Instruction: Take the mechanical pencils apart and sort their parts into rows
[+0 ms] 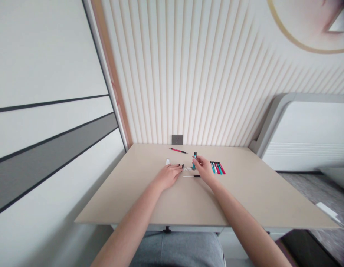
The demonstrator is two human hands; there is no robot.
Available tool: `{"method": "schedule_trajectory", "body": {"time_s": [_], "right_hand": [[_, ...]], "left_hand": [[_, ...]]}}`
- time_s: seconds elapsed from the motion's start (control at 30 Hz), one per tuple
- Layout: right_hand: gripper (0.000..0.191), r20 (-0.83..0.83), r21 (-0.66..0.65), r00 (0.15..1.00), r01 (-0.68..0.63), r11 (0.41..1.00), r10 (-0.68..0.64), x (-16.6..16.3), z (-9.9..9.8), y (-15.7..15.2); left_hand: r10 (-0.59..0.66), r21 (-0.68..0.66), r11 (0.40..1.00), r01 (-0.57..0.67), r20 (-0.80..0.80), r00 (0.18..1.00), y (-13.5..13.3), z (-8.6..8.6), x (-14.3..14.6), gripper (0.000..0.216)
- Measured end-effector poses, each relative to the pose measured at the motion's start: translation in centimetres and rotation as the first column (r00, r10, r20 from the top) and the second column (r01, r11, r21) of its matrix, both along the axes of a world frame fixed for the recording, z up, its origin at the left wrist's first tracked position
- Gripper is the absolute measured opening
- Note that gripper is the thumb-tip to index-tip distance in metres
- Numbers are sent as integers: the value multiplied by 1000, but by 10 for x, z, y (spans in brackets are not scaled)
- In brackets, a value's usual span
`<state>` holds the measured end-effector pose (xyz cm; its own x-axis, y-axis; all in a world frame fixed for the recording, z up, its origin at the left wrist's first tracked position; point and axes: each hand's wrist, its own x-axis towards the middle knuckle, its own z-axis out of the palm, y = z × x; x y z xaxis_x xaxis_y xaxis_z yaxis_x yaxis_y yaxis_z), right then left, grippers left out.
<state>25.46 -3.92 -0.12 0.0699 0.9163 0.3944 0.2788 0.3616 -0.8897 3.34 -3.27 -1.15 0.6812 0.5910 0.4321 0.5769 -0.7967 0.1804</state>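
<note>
My right hand point(203, 169) holds a teal pen barrel point(194, 157) upright above the beige table point(244, 200), fingers closed round it. My left hand point(169, 174) rests palm down on the table, its fingertips at some small black caps point(182, 165). Small white parts point(187, 169) lie between the two hands. A thin white refill with a black tip point(191, 175) lies just in front of my right hand. White pieces point(167, 161) sit beyond my left hand.
A row of teal and red pens point(218, 167) lies to the right of my right hand. A single red pen point(177, 150) lies near the back edge, below a grey wall socket point(177, 139). A white cabinet point(308, 133) stands at the right.
</note>
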Motion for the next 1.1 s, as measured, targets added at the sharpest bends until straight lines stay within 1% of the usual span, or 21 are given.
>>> {"method": "schedule_trajectory", "body": {"time_s": [0.13, 0.37, 0.53, 0.6, 0.77, 0.83, 0.97, 1.1], "right_hand": [[47, 6, -10, 1000, -17, 1000, 17, 0, 0, -1], [47, 19, -9, 1000, -16, 1000, 16, 0, -1, -1], [46, 17, -4, 999, -48, 999, 48, 1, 0, -1], [48, -1, -3, 998, -68, 998, 68, 0, 1, -2], [64, -73, 16, 988, -133, 991, 134, -1, 2, -6], [64, -89, 27, 984, -150, 988, 152, 0, 2, -7], [58, -80, 28, 989, -124, 992, 126, -1, 2, -8], [56, -47, 35, 997, -55, 998, 56, 3, 4, -8]], "left_hand": [[7, 12, 1000, -7, -12, 1000, 0, 0, 0, 34], [47, 36, 998, -44, -85, 995, -3, 5, 1, 33], [61, 50, 997, -57, -92, 994, -4, 5, 1, 33], [65, 51, 997, -60, -94, 993, -4, 5, 1, 34], [67, 76, 995, -61, -79, 995, -3, 2, 1, 36], [65, 90, 994, -58, -81, 995, -3, 1, 1, 37], [70, 71, 996, -63, -104, 992, -3, -1, 1, 36], [79, 70, 995, -73, -95, 992, -1, -2, 2, 34]]}}
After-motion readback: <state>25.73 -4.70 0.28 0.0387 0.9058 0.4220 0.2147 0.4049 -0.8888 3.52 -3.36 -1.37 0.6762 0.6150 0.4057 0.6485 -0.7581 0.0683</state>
